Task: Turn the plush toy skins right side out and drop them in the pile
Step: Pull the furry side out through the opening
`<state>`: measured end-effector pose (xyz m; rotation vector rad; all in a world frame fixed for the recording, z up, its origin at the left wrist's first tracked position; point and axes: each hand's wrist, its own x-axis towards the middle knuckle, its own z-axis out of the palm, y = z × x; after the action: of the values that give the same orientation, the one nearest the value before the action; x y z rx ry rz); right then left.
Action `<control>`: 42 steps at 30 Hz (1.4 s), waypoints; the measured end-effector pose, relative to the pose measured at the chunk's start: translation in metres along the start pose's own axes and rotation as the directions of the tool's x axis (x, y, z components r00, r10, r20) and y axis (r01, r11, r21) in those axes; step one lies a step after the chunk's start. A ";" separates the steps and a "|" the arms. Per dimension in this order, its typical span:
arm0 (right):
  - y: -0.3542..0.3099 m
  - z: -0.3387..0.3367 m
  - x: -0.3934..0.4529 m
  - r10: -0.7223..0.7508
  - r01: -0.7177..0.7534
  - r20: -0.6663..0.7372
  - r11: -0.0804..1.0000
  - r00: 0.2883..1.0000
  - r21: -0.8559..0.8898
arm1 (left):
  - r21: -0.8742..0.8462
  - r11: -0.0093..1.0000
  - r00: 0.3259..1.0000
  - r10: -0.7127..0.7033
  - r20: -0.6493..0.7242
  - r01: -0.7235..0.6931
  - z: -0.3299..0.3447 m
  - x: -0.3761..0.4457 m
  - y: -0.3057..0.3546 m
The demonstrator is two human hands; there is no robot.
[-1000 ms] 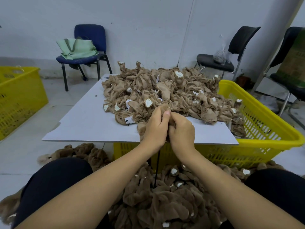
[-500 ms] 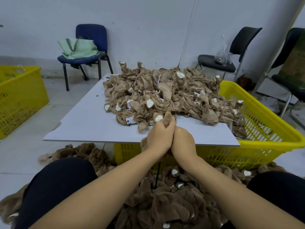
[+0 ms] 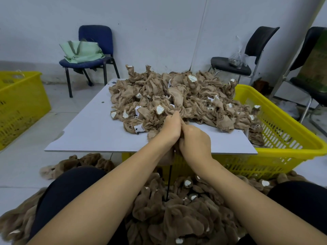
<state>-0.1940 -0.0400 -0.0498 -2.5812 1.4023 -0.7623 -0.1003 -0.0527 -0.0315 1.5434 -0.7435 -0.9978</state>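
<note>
At far left of the frame stands a yellow crate (image 3: 21,103); behind it, upper left, a blue chair (image 3: 92,55) bears a green bag (image 3: 81,51). At centre, a white board (image 3: 92,133) laid over a yellow basket (image 3: 283,135) serves as a bench, keeping the unturned skins (image 3: 177,99) within reach. Left hand (image 3: 170,129) and right hand (image 3: 194,142) meet knuckle to knuckle at the board's near edge, fingers curled and pinching one skin (image 3: 169,156), probably to work it through itself. Below, at lower centre, the finished pile (image 3: 177,218) lies between the knees, so a release drops straight in.
</note>
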 end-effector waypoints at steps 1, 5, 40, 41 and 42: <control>0.001 0.002 0.000 0.011 -0.011 0.020 1.000 1.000 -0.007 | -0.024 0.999 1.000 -0.026 -0.004 0.026 0.001 -0.001 0.000; 0.008 0.011 -0.004 0.023 -0.020 0.047 0.998 0.999 -0.053 | -0.173 0.979 0.994 -0.103 0.038 0.108 0.003 -0.002 -0.009; -0.001 0.042 -0.013 -0.015 -0.034 0.073 0.782 0.997 0.622 | 0.136 0.974 0.980 0.189 -0.059 -0.179 -0.031 -0.016 -0.037; -0.003 0.044 -0.014 0.016 -0.053 0.062 0.751 0.998 0.658 | 0.167 0.968 0.975 0.204 -0.091 -0.187 -0.031 -0.018 -0.036; -0.004 0.046 -0.016 0.039 -0.066 0.054 0.719 0.998 0.692 | 0.192 0.960 0.965 0.230 -0.126 -0.204 -0.031 -0.020 -0.036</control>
<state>-0.1761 -0.0313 -0.0941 -1.9351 0.9099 -0.9904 -0.0834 -0.0140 -0.0610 1.6279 -0.8952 -0.6611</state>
